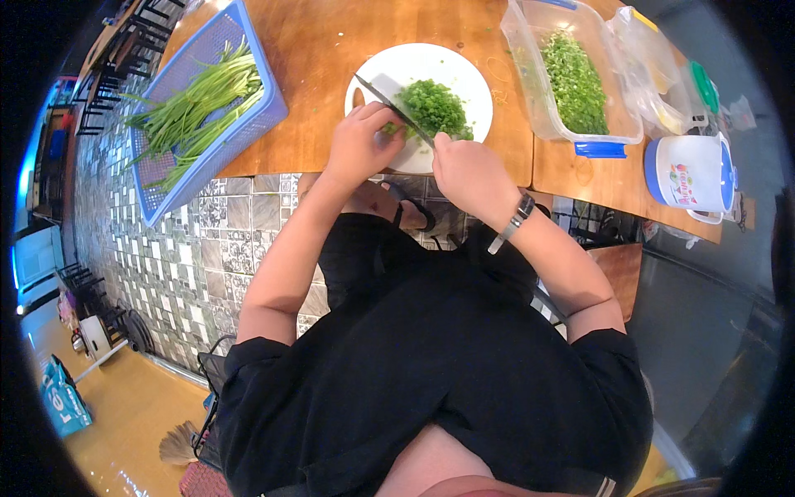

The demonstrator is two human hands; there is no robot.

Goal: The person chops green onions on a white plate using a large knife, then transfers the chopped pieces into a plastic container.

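My right hand [466, 171] is closed around the handle of a knife [379, 92], whose blade slants up and left over a round white cutting board [478, 87]. Against the near side of the blade, my left hand [367, 140] has its fingers bent; a bit of green stalk shows at its fingertips, though most of what it grips is hidden. Beyond the blade lies a heap of chopped green onions [435, 105]. On the left, a blue plastic basket [264, 81] holds long green stalks [205, 102]. A clear plastic container [528, 93] on the right holds more chopped greens [572, 87].
The wooden table [298, 37] ends just before my body. A white and blue lidded container [686, 174] stands at its right, near clear plastic bags [649, 68] and a green lid [703, 86]. Rubber bands lie beside the board. The basket juts past the table edge.
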